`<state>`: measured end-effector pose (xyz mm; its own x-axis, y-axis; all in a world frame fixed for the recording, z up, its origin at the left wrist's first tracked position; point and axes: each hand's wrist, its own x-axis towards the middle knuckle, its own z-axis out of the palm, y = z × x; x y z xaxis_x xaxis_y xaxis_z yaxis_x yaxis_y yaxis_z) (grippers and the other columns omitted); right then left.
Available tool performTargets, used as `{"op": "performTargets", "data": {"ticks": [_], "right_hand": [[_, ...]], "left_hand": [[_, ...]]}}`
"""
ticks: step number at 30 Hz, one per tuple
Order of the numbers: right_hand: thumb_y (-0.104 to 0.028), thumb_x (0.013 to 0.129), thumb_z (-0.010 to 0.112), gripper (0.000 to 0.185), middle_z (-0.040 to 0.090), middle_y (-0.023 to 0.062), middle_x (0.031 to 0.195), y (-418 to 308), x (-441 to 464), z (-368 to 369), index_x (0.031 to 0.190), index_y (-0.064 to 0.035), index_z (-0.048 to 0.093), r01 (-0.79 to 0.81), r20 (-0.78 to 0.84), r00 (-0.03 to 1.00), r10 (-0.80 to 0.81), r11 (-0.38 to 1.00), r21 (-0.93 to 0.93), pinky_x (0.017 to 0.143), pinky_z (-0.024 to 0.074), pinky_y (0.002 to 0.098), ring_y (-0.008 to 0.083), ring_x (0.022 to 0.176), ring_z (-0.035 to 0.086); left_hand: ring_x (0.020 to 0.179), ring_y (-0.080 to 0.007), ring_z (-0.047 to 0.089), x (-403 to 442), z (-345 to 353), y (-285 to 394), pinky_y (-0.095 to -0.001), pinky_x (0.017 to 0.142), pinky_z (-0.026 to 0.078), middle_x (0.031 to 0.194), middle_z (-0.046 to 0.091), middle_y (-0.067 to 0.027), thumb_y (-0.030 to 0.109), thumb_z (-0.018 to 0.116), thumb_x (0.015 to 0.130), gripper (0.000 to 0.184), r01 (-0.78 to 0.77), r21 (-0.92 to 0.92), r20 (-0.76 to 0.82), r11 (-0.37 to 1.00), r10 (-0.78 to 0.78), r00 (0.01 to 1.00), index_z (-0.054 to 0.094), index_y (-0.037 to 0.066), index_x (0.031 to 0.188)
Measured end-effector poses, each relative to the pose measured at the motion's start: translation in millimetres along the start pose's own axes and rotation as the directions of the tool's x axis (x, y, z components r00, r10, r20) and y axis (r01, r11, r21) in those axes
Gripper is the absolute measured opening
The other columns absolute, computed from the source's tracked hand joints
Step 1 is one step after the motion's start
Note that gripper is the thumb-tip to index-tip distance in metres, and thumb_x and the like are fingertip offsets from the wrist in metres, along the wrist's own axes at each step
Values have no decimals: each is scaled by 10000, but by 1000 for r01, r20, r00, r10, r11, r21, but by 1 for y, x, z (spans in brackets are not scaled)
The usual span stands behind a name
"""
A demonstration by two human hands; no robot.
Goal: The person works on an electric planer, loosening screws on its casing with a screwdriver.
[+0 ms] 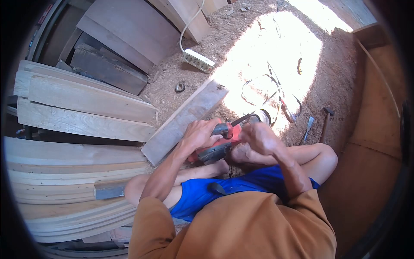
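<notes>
Wood planks (86, 97) sit in piles at 9 o'clock, maybe to save room. A board (183, 117) lies flat at 10 o'clock. The red tool (215, 151) is in the middle, likely so both hands can reach it. The left hand (199, 133) has its fingers round the black handle (221, 130), maybe for steadiness. The right hand (261, 138) curls its fingers at 3 o'clock; I cannot tell what they grip. A hammer (324, 130) lies further out, maybe kept handy.

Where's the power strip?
In the head view, the power strip is at upper centre, left of the sunlit patch, just past the far end of the slanting board.
</notes>
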<state>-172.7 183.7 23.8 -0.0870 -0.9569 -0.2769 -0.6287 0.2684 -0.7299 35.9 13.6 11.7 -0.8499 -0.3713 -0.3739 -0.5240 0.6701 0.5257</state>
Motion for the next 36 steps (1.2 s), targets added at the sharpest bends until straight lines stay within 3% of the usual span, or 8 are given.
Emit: {"op": "performTargets", "data": {"ticks": [3,5,13,21,24,28,32,36], "right_hand": [[-178,941,633,201,736,194,872,-11,51,-37,1033,-49,756,-136,-145,981,126,989,-62,801,561,526,440,888,710],[-128,941,639,195,747,220,950,14,94,-30,1066,-50,767,-17,-316,947,-52,977,-212,838,557,509,414,936,718],[-82,910,575,256,733,173,985,47,195,13,1066,-78,779,94,-224,959,-171,943,-319,845,570,480,387,968,718],[-123,935,546,177,696,179,947,70,209,33,968,-66,711,190,-263,911,-318,888,-419,803,561,473,383,930,694],[-70,909,576,182,684,232,932,86,212,42,1056,-37,679,240,-332,883,-332,927,-287,831,549,516,429,944,687],[-148,930,634,184,710,263,895,68,188,24,1043,-2,636,25,-415,907,-66,994,-102,781,560,525,463,858,706],[-74,943,641,108,680,98,793,33,125,-2,1008,6,673,36,-490,863,125,952,305,698,522,352,148,768,646],[-82,987,679,164,719,85,852,17,64,2,1114,14,717,59,-447,881,157,900,432,732,540,336,139,817,664]], "left_hand": [[1001,-420,732,7,3,-3,-525,859,576,1057,763,-190,389,808,876,492,-2,40,68,999,-1,998,633,121,1249],[1007,-419,730,10,4,-3,-523,870,571,1053,760,-195,383,790,895,457,-34,-32,66,999,36,997,642,103,1224],[962,-427,716,-1,4,-1,-537,849,552,993,747,-191,372,722,955,326,-5,-69,-41,998,2,999,645,66,1037],[949,-437,716,14,12,-11,-545,846,558,982,744,-193,368,724,934,338,-8,-42,-12,999,7,1000,638,85,1097],[941,-444,719,20,12,-20,-544,852,564,993,743,-208,343,723,905,373,-28,-45,24,999,29,999,633,92,1166],[950,-447,726,27,10,-30,-528,879,571,986,747,-239,270,699,844,399,-22,-96,50,995,27,998,659,66,1185],[864,-414,752,42,7,-43,-496,836,595,896,755,-238,266,684,815,406,12,-139,76,990,-1,997,712,40,1150],[788,-347,768,56,-5,-43,-455,769,600,844,760,-206,274,691,808,417,126,-224,160,966,-91,983,749,67,1165]]}}
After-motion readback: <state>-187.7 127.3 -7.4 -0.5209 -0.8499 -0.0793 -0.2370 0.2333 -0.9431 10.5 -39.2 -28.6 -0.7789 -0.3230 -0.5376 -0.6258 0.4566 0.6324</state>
